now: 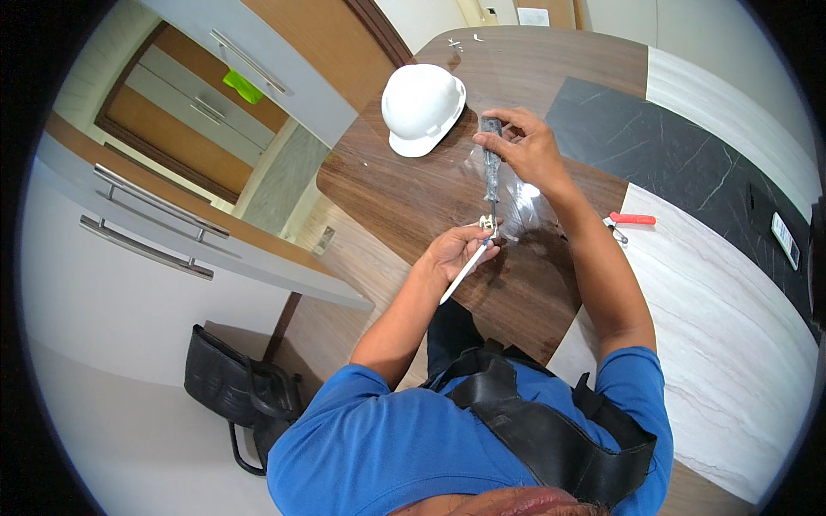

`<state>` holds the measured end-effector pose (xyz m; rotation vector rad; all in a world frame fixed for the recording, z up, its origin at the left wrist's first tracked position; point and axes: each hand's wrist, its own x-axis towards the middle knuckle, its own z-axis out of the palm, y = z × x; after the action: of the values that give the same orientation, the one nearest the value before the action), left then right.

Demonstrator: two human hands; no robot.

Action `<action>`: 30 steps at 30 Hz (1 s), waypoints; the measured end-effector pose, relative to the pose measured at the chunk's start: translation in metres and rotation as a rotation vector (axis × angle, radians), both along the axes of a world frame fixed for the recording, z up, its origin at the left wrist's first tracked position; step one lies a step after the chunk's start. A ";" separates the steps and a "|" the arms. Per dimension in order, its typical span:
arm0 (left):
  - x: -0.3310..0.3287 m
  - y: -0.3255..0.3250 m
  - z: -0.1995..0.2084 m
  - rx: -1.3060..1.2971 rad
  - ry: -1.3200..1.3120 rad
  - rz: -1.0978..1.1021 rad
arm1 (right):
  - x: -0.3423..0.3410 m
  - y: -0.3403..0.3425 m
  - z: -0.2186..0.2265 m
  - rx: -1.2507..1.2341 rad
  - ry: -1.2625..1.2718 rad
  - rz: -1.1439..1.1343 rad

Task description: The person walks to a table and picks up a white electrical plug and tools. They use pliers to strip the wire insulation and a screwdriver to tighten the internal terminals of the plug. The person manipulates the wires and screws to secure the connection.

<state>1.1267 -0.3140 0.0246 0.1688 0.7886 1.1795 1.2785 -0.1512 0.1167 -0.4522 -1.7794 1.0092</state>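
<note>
My left hand (460, 251) is closed around a small white fitting (489, 224), and a white cable (465, 273) runs from it down toward my body. The fitting's exact kind is too small to make out. In my right hand (527, 148) is a screwdriver (491, 168) with a dark grey handle, gripped near its top end. It points down, and its tip meets the fitting or lies just above it. Behind both hands, a clear plastic bag (523, 211) lies on the brown wooden tabletop (370, 176).
A white hard hat (422, 107) sits on the table's far left. Red-handled pliers (632, 219) lie right of my forearm, and a phone-like device (785, 241) farther right. Small white bits (454, 43) lie at the far edge. A black chair (237, 383) stands lower left.
</note>
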 end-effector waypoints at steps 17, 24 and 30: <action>0.002 0.003 -0.001 -0.012 0.029 0.000 | -0.004 0.002 -0.001 0.106 0.035 0.037; 0.002 0.002 -0.001 -0.023 0.046 0.003 | 0.001 -0.005 0.008 -0.199 0.004 0.227; 0.002 0.003 0.001 0.002 0.053 -0.002 | -0.008 -0.002 -0.003 0.124 0.046 0.055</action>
<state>1.1291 -0.3109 0.0253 0.2033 0.8332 1.1781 1.2709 -0.1527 0.1141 -0.3011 -1.8097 0.9335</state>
